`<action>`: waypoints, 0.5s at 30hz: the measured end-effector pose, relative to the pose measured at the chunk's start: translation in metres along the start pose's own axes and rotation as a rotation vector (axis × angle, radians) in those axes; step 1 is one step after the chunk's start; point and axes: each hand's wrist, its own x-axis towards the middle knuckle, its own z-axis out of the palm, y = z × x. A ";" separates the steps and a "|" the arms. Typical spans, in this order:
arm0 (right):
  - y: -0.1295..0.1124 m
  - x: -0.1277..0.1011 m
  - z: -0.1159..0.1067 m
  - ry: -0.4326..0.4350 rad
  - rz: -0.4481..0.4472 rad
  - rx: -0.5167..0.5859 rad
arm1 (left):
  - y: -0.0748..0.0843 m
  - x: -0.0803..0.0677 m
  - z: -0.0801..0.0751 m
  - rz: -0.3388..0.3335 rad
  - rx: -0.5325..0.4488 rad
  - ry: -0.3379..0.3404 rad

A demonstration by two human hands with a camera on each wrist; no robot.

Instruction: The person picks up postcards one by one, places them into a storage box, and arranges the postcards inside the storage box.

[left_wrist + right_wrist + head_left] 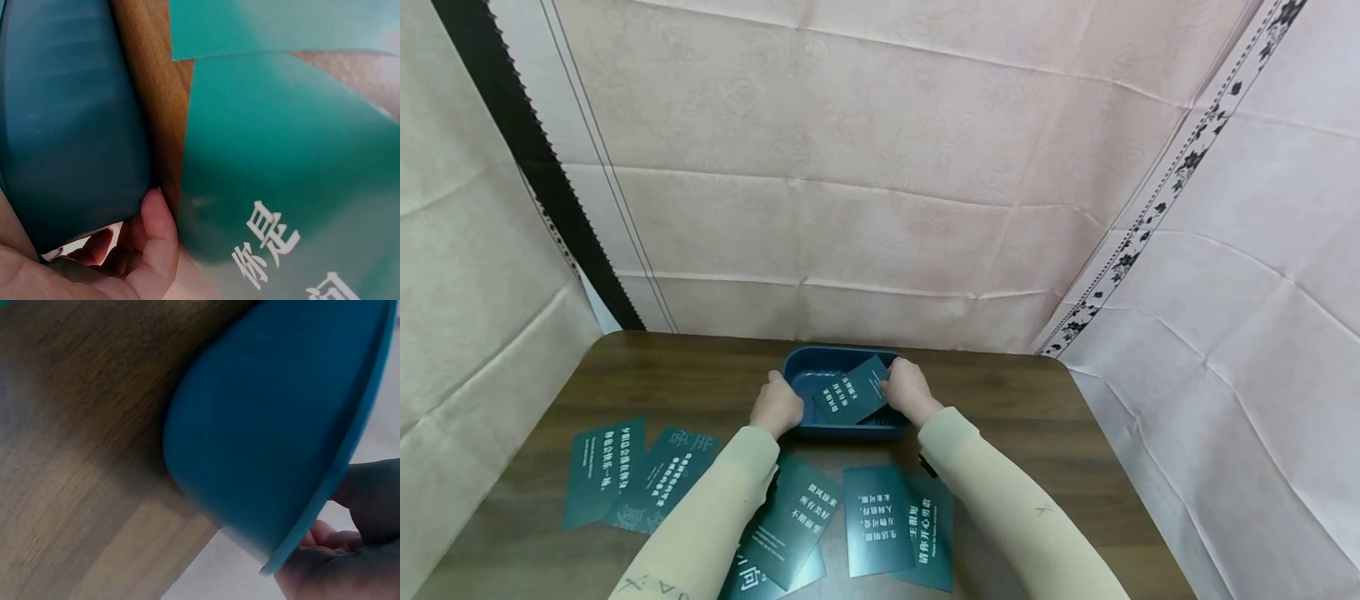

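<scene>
the work in hand looks like seating a card in the blue basin (pixel 808 371), which stands on the wooden table (pixel 1037 400) toward its far edge, in front of the pink cloth backdrop (pixel 887 167). the card (pixel 852 390) lies tilted across the basin's opening, its near edge toward the basin's near rim and its far corner lifted toward the right hand (pixel 908 389). to do this well, i would keep the basin steady from both sides and let the card go flat and low inside the rim, so it does not perch on the edge or slide out over the near wall.

the left hand (pixel 775 407) sits against the basin's left near wall. in the left wrist view its thumb (pixel 159 237) is curled up against the basin's outer curve, so it grips the wall rather than resting flat.

the right hand is at the basin's right rim, beside the card's far corner. from the right wrist view its fingers (pixel 369 494) curl up behind the rim, which suggests a hold on the basin. whether they also pinch the card i cannot tell.

nearer than the basin, at least 5 more green cards (pixel 876 517) lie spread on the table, some overlapping.
</scene>
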 end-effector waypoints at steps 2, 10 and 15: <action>-0.003 0.001 0.002 -0.021 0.011 -0.045 | 0.000 0.000 0.000 -0.005 -0.003 -0.001; -0.005 0.005 0.012 -0.065 0.045 -0.093 | -0.003 0.003 0.002 -0.016 -0.001 0.004; -0.005 0.002 0.017 -0.075 0.007 -0.166 | -0.002 0.003 0.003 -0.015 -0.002 0.003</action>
